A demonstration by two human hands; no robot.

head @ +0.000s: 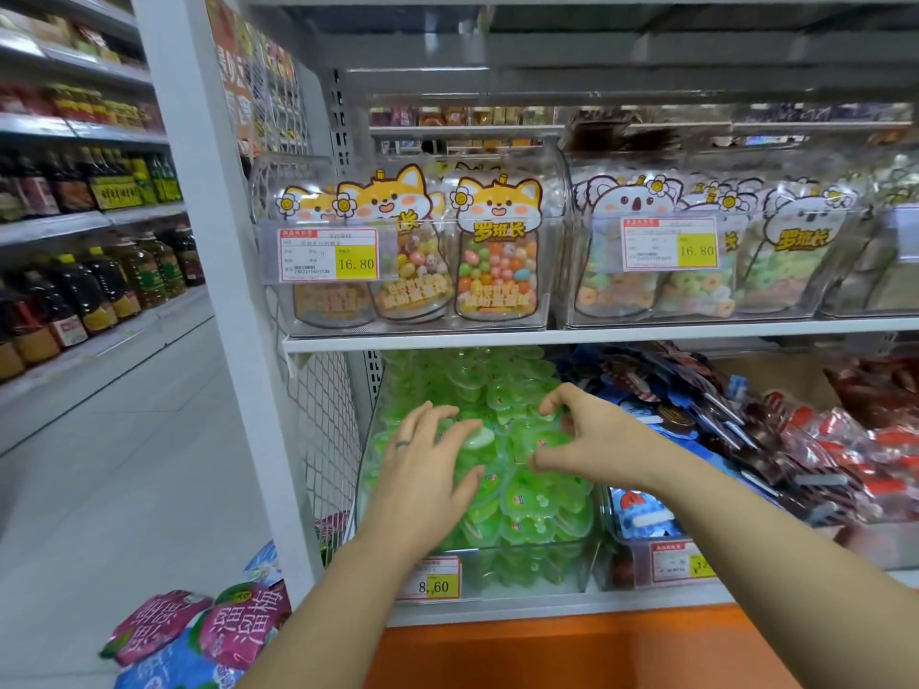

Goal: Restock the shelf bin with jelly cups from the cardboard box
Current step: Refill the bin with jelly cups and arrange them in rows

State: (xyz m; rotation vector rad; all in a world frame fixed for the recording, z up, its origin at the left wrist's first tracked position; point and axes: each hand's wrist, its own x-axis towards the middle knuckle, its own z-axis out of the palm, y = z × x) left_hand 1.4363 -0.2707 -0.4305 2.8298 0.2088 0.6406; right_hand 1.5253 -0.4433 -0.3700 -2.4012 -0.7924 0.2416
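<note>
my left fingers [433,420] are spread straight and pressed flat on the pile of green jelly cups [522,494], a dark ring [403,443] on one of them, so the left hand [427,469] grips nothing. just to their right, my right fingers [557,396] curl down with the thumb tucked under, the right hand [589,440] clawed round a single jelly cup [544,436] at the top of the heap. the cups lie under and all around both sets of fingers, filling the clear shelf bin [497,564], whose front wall sits below my wrists and carries a yellow price tag [430,581] reading 8.60. right of the right fingers lie blue packets [641,519], then red packets [870,464] further out. above the fingers runs a white shelf board [597,336] with fox-topped sweet jars [497,261] and koala-topped bags [696,276]. left of the left fingers stands a white post [224,290], with bottles [99,290] beyond it. below my forearms are an orange panel [572,648] and pink packets [209,624].
</note>
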